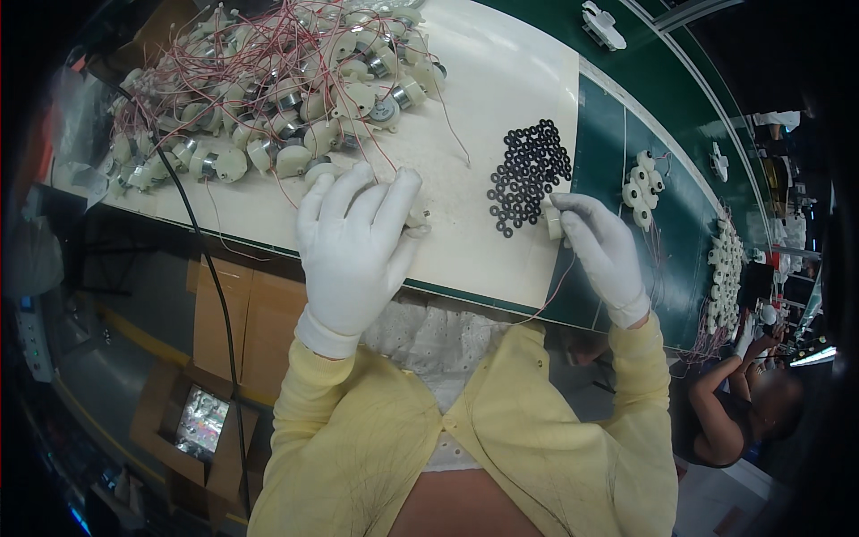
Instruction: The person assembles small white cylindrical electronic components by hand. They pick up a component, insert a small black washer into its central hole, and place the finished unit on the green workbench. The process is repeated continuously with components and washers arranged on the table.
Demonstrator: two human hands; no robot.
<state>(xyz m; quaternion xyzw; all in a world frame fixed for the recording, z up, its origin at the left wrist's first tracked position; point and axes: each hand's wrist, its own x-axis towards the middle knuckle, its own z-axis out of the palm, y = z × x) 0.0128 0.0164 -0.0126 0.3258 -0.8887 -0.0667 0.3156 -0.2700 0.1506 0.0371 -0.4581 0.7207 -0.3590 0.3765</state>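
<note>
My right hand [604,246], in a white glove, pinches a small cream-coloured geared motor [552,219] between thumb and fingers. It is at the lower right edge of a spread of small black rings [530,174]. A thin red wire hangs from that side toward the table's near edge. My left hand [353,246], also gloved, is low over the white table top with fingers apart. Part of another cream motor [417,217] shows beside its thumb and index finger; whether they touch is hidden. Beyond its fingertips lies a large heap of motors [286,116] with tangled red wires.
On the green surface at right stand several cream motors with dark centres [642,190], and farther right a long group of similar ones [723,277]. A black cable [201,242] crosses the left side. Below is an open carton [188,447]. A person [725,412] sits at far right.
</note>
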